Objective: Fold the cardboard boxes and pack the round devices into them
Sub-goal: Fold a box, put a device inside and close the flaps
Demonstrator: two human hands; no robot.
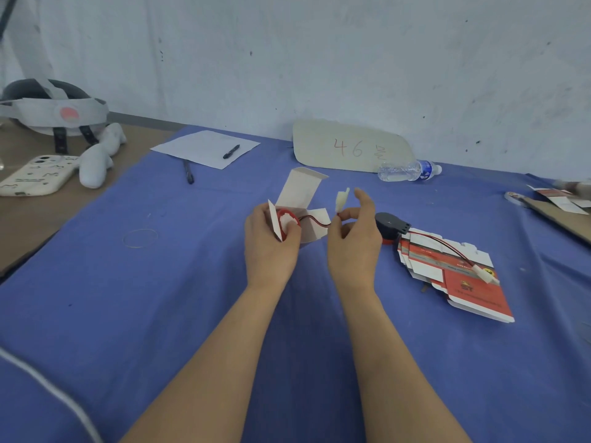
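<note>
Left grip clasps the open white cardboard box containing a red round device; right grip pinches its red-black wire.

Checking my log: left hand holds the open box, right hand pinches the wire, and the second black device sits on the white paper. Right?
No: head view shows the second black device on the blue cloth beside the flat boxes; the rest holds.

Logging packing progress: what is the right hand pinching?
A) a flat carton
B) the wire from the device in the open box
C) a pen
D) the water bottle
B: the right hand pinches the red-and-black wire below its white connector, leading from the round device in the open box.
</note>
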